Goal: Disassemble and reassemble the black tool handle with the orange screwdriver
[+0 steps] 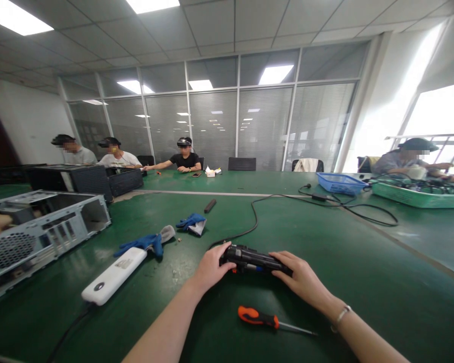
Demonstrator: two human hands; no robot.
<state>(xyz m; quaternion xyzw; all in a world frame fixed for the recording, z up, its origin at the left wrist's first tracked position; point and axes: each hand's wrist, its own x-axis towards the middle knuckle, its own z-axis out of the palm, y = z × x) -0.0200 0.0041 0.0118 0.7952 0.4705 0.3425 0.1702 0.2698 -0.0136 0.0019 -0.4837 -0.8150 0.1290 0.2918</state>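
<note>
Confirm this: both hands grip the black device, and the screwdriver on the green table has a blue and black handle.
Wrong colour: the head view shows the screwdriver on the green table with an orange and black handle. The left hand and right hand do grip the black device.

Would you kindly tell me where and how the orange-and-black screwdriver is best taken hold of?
I would take the screwdriver by its thick handle, coming down from above on the near side. It lies flat, handle to the left and thin metal shaft pointing right, while the held black device sits just beyond it.
</note>
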